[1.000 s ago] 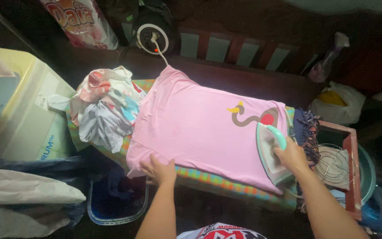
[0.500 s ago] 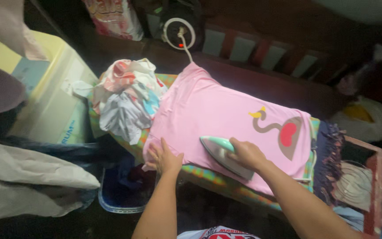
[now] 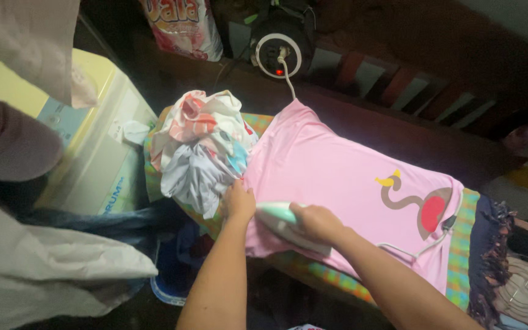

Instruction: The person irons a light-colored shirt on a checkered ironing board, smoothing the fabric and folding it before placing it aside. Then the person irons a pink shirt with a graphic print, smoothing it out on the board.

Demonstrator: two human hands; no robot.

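Note:
A pink T-shirt (image 3: 337, 177) with a flamingo print (image 3: 420, 201) lies flat on a board with a colourful checked cover (image 3: 459, 269). My right hand (image 3: 316, 221) grips the handle of a mint-green and white clothes iron (image 3: 279, 220), which rests on the shirt's lower hem near its left end. My left hand (image 3: 238, 201) presses flat on the shirt's left edge, right beside the iron's tip. The iron's white cord (image 3: 423, 250) trails over the shirt at the right.
A heap of crumpled clothes (image 3: 200, 150) sits on the board's left end. A white washing machine (image 3: 87, 140) stands at the left, a blue basket (image 3: 166, 275) below. A round socket reel (image 3: 278, 56) is at the back, a dark fringed cloth (image 3: 490, 263) at the right.
My right hand has slid the iron leftward across the shirt, from the flamingo end to the hem end. My left hand moved up along the left edge. The camera view shifted left.

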